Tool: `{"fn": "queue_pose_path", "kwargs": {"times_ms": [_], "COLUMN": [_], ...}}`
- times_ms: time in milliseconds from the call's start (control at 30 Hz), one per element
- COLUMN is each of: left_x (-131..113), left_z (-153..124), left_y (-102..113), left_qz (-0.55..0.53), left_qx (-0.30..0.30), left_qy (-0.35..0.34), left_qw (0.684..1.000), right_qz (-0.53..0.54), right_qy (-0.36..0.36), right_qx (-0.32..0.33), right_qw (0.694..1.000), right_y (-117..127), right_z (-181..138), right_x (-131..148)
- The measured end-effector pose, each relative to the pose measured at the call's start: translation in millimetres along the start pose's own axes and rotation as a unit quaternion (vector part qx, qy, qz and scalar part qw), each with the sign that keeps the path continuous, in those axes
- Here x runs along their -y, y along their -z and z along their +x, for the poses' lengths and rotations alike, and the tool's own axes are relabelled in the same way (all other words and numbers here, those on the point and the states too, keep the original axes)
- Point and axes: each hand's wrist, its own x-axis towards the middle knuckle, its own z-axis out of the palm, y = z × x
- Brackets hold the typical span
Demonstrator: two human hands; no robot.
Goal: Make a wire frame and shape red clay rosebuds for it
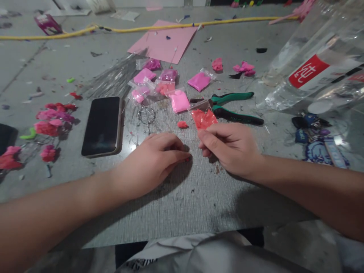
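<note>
My right hand (pixel 231 148) pinches the lower edge of a small clear zip bag of red modelling clay (pixel 203 118), thumb on top. To its left, my left hand (pixel 163 155) rests low over the table with its fingers together and bent. A speck of red clay (pixel 187 159) shows at those fingertips; most of it is hidden. Just beyond both hands lies a small red clay lump (pixel 182 124). Green-handled pliers (pixel 233 108) lie behind the red bag. A round wire frame (pixel 146 115) is beyond my left hand.
Several bags of pink and purple clay (pixel 144 76) lie ahead, beside a bundle of thin wires (pixel 109 79). A phone (pixel 101 125) is at left, near clay flowers (pixel 48 128). Clear plastic bottles (pixel 307 76) stand at right. A yellow cable (pixel 148 28) crosses behind pink paper (pixel 163 41).
</note>
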Motion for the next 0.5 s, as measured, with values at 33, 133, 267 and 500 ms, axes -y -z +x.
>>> {"fn": "queue_pose_path", "kwargs": {"times_ms": [33,133,267,500], "left_x": [0.1,2.6,12.8,31.5], "left_z": [0.7,3.2,8.1,26.4], "left_y": [0.7,4.0,9.8,3.3], "left_qz": [-0.001,-0.011,-0.007,0.152], "left_qx": [0.0,-0.003,-0.013,-0.029], "left_qy": [0.002,0.006,0.017,0.037], "left_qw": [1.0,1.0,1.0,0.987], "right_qz": [0.0,0.002,0.007,-0.007], "right_qy": [-0.001,-0.009,-0.017,0.003], "right_qx": [-0.002,-0.008,-0.02,-0.026], "right_qw": [1.0,1.0,1.0,1.0], "right_y": [0.0,-0.5,-1.6,-3.1], "right_z": [0.2,0.7,1.3,2.3], "right_x": [-0.2,-0.7,-0.8,-1.4]}}
